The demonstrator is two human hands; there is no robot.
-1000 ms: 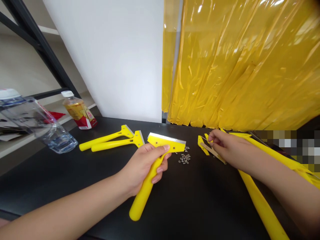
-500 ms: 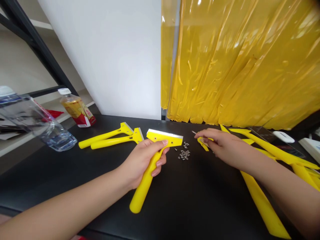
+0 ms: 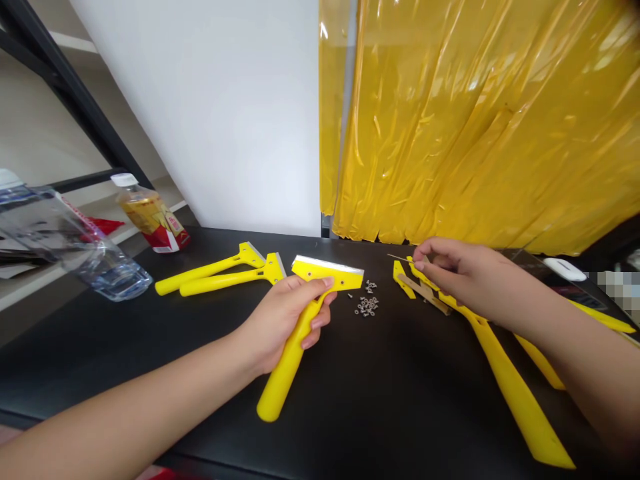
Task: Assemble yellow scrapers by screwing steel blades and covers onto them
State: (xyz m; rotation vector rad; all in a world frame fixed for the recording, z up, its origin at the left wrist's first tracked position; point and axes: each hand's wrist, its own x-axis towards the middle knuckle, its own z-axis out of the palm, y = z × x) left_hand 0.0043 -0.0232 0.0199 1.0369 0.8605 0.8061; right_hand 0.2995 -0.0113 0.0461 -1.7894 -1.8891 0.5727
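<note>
My left hand [image 3: 295, 317] is wrapped round the neck of a yellow scraper [image 3: 283, 373], thumb on its head, blade edge facing away. My right hand [image 3: 450, 263] is closed in a pinch on a thin rod-like piece [image 3: 397, 257] that sticks out to the left; its other end is hidden. Below that hand lie a small yellow plate [image 3: 403, 280] and a flat brownish-grey strip [image 3: 430, 295]. Small screws and nuts [image 3: 369, 307] are piled just right of the held scraper's head.
Two yellow scrapers [image 3: 220, 285] lie on the black table [image 3: 360, 393] at left. Beyond them stand a juice bottle [image 3: 153, 217] and a tilted clear bottle [image 3: 100, 257]. More yellow handles [image 3: 525, 393] lie at right, partly under my right arm. Yellow plastic wrap [image 3: 475, 133] hangs behind.
My right hand has moved slightly right and up with the thin piece, uncovering the strip and yellow parts beneath. My left hand keeps its hold on the scraper.
</note>
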